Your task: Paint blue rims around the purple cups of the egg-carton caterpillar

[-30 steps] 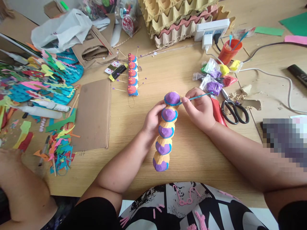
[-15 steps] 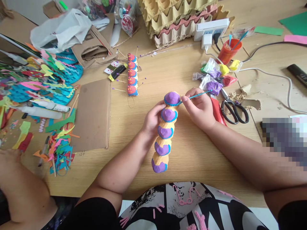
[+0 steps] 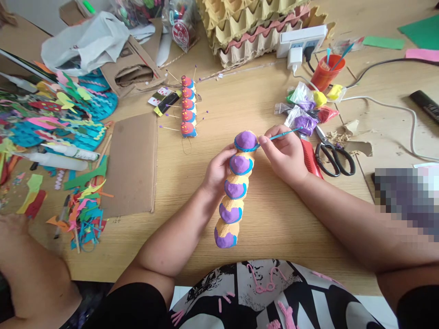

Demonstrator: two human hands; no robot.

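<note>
My left hand (image 3: 219,169) grips the upper part of a strip of egg-carton cups (image 3: 234,189) from its left side. The strip is yellow-orange, with purple clay on each bump and blue edging around it. In my right hand (image 3: 286,153), pinched between thumb and fingers, is a slim blue clay tool (image 3: 283,135). Its left tip meets the blue band under the topmost purple bump. Behind the tool's other end lies a bag of purple clay (image 3: 306,124). Most fingers of my left hand are hidden behind the strip.
A smaller red and blue caterpillar (image 3: 188,107) with sticks stands farther back. Scissors (image 3: 334,157) lie right, by an orange cup (image 3: 327,73) and power strip (image 3: 302,39). Cardboard (image 3: 132,164), paper scraps (image 3: 87,212) and another person's arm (image 3: 30,269) are at left. Egg trays (image 3: 254,27) stand behind.
The lower end of the cup strip has swung slightly left. My hands keep nearly the same place, and the tool tip still meets the top band.
</note>
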